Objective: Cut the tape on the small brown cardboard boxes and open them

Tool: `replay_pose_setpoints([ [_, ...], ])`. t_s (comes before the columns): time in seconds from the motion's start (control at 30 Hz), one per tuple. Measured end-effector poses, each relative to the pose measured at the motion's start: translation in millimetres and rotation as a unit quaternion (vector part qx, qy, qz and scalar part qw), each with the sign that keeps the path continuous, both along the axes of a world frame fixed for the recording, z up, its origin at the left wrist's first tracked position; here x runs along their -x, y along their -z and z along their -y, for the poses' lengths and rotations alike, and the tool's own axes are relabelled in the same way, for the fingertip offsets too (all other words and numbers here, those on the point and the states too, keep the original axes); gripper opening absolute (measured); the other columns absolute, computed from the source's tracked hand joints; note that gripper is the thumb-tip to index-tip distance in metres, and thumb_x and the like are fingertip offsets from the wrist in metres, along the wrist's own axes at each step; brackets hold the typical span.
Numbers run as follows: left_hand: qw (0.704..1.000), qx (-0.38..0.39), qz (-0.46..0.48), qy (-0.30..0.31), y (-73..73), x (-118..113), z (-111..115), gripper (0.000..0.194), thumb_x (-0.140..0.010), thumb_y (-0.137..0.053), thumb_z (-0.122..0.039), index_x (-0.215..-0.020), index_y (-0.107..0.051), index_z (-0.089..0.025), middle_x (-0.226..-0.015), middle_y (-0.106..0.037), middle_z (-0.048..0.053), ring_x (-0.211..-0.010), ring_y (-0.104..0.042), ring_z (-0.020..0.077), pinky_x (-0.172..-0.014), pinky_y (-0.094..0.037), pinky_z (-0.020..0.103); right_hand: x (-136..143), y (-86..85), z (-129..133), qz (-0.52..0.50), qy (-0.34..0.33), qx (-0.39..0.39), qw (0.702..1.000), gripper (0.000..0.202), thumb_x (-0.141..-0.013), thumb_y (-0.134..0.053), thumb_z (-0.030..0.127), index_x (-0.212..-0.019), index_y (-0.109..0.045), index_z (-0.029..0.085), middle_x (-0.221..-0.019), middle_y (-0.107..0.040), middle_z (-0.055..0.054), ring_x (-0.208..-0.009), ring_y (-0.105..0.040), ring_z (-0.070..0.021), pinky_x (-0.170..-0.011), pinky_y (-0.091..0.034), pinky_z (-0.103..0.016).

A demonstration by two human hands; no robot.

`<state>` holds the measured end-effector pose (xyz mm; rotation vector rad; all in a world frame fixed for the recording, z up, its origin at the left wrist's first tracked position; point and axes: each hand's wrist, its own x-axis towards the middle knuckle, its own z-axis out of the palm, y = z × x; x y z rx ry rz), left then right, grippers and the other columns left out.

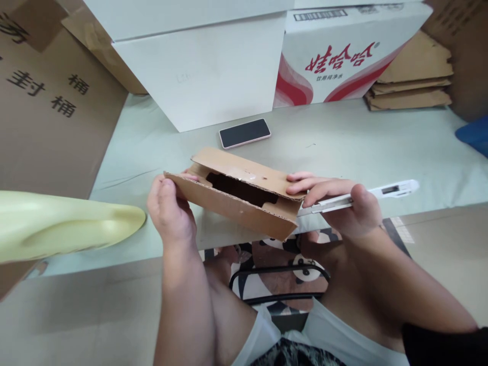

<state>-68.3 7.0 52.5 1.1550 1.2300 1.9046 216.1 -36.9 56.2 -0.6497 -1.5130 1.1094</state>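
The left hand (170, 211) pinches the left end of a cardboard box (236, 210) above the near edge of the desk (343, 140). The right hand (354, 219) clasps a white utility knife (394, 189), fingers on the box's right end.

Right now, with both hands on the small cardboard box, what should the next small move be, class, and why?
Probably retract the utility knife: its blade appears extended beside the cardboard box. The right hand holds that knife while its fingers touch the far flap, and the top gapes already, so spreading it wider with a bare blade looks risky.
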Motion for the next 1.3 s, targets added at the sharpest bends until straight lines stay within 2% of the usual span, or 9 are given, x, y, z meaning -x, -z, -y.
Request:
replay_pose_setpoints([
  [0.2,1.0,0.009,0.005,0.005,-1.5,-0.2,1.1,0.022,-0.085,-0.062,-0.036,-0.07,-0.066,-0.02,-0.069,-0.071,0.005,-0.073,-0.067,0.0215,-0.075,-0.052,0.037,0.3,-0.7,-1.1,0.025,0.008,0.028,0.999,0.061,-0.101,-0.038,0.07,-0.085,-0.086,0.036,-0.098,-0.085,-0.004,-0.111,-0.077,-0.0311,-0.117,-0.047,-0.058],
  [0.43,1.0,0.018,0.0,-0.001,-1.7,-0.1,1.3,0.023,-0.083,-0.063,-0.038,-0.069,-0.065,-0.02,-0.069,-0.07,0.006,-0.074,-0.068,0.0215,-0.074,-0.052,0.036,0.6,-0.8,-2.2,0.029,-0.001,0.012,1.0,0.061,-0.103,-0.035,0.066,-0.088,-0.086,0.036,-0.093,-0.085,-0.005,-0.109,-0.077,-0.0317,-0.115,-0.048,-0.06],
  [0.67,1.0,0.02,0.008,-0.002,-2.7,-0.7,1.5,0.024,-0.082,-0.064,-0.039,-0.068,-0.067,-0.02,-0.068,-0.071,0.006,-0.073,-0.069,0.0215,-0.073,-0.053,0.036,-1.0,1.1,-3.3,0.029,0.008,0.013,0.999,0.061,-0.102,-0.038,0.068,-0.086,-0.087,0.035,-0.1,-0.086,-0.004,-0.105,-0.078,-0.0289,-0.115,-0.05,-0.055],
  [0.87,1.0,0.011,0.013,0.003,-1.9,-1.4,1.1,0.024,-0.083,-0.065,-0.039,-0.069,-0.066,-0.019,-0.068,-0.07,0.006,-0.071,-0.068,0.0212,-0.072,-0.053,0.036,-0.7,-0.7,-5.1,0.038,0.009,0.017,0.999,0.063,-0.101,-0.039,0.069,-0.082,-0.087,0.033,-0.097,-0.087,-0.006,-0.101,-0.08,-0.0296,-0.112,-0.052,-0.055],
  [1.0,1.0,0.023,-0.015,0.002,-0.9,0.1,1.3,0.027,-0.085,-0.064,-0.045,-0.07,-0.063,-0.023,-0.069,-0.068,0.005,-0.075,-0.068,0.0222,-0.074,-0.054,0.037,0.8,-0.4,-4.7,0.036,0.017,0.024,0.999,0.063,-0.099,-0.041,0.073,-0.078,-0.086,0.033,-0.095,-0.086,-0.006,-0.099,-0.08,-0.0293,-0.112,-0.052,-0.055],
  [1.13,0.999,0.033,-0.038,0.008,-0.2,1.6,1.8,0.031,-0.089,-0.062,-0.05,-0.071,-0.061,-0.025,-0.071,-0.066,0.004,-0.078,-0.068,0.0224,-0.084,-0.055,0.039,1.4,-0.8,-4.7,0.037,0.02,0.025,0.999,0.062,-0.099,-0.041,0.071,-0.077,-0.086,0.033,-0.093,-0.086,-0.006,-0.096,-0.08,-0.0292,-0.111,-0.052,-0.055],
  [1.3,0.999,0.032,-0.036,0.015,-0.9,0.8,2.4,0.03,-0.09,-0.061,-0.048,-0.07,-0.063,-0.025,-0.071,-0.068,0.005,-0.075,-0.066,0.0226,-0.074,-0.054,0.038,0.1,-0.2,-4.9,0.036,0.013,-0.003,0.999,0.061,-0.103,-0.037,0.063,-0.084,-0.087,0.033,-0.096,-0.087,-0.005,-0.096,-0.08,-0.0281,-0.109,-0.053,-0.054],
])
